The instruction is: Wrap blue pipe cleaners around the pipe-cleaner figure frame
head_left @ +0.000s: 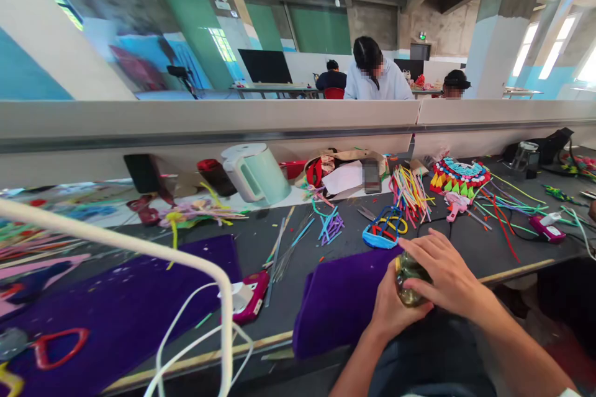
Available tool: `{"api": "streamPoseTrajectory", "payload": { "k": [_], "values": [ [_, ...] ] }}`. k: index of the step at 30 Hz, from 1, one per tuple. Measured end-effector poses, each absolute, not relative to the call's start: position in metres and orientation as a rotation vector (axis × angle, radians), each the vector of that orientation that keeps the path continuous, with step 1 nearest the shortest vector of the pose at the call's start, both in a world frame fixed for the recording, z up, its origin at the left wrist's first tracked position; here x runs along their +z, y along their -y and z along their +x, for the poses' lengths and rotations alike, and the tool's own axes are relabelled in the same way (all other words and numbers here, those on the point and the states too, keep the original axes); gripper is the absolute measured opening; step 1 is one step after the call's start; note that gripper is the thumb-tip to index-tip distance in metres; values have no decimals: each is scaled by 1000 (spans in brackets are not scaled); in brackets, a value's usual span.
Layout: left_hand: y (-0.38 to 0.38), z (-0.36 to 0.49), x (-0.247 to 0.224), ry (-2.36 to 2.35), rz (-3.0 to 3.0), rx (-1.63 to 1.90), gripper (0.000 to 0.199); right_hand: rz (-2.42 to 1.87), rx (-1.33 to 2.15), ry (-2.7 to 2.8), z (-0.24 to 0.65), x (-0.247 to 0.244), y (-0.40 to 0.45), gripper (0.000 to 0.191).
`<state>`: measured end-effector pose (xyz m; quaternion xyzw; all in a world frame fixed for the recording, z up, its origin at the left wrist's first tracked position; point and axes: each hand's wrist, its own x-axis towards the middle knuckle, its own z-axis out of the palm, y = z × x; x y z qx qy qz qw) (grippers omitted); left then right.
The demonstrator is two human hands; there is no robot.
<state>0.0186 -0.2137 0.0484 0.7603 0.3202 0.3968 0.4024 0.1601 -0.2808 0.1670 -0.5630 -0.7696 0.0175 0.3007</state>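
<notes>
A jar-like container (411, 280), see-through and greenish-yellow, is held over my lap at the table's front edge. My left hand (390, 309) wraps round it from the left and below. From the right, my right hand (444, 270) closes over its upper side, with the fingers across it. Both hands cover much of the container, so its lid and contents cannot be made out. Just left of my hands lies a folded purple cloth (342, 298). Beyond them rests a blue looped piece (379, 239) beside yellow loops (395, 225).
A white tube (139, 240) and cable cross the left foreground. On the table stand a pale green kettle (256, 173), a magenta power strip (254, 301), colourful pipe cleaners (410, 193) and a pink glue gun (456, 205). Behind the low partition (209, 116) sit several people.
</notes>
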Motion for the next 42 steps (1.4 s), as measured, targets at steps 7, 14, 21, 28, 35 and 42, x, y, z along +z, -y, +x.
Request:
{"api": "streamPoseTrajectory", "payload": {
  "k": [7,14,21,28,35,42],
  "values": [
    [208,10,55,-741,1822,1040,90,-1555,-136,1633,217,174,272,41],
    [208,15,53,-733,1909,1020,87,-1546,6,2004,174,176,281,33],
    [207,14,53,-764,1970,1041,91,-1508,-126,1901,185,179,275,34],
    [209,14,58,-781,1958,1005,90,-1524,-1,2080,176,180,276,32],
    [205,3,74,-725,1878,972,96,-1272,365,1771,230,171,284,39],
    [205,-13,118,-629,2004,1280,97,-1484,363,1328,276,140,368,37]
  ]
}}
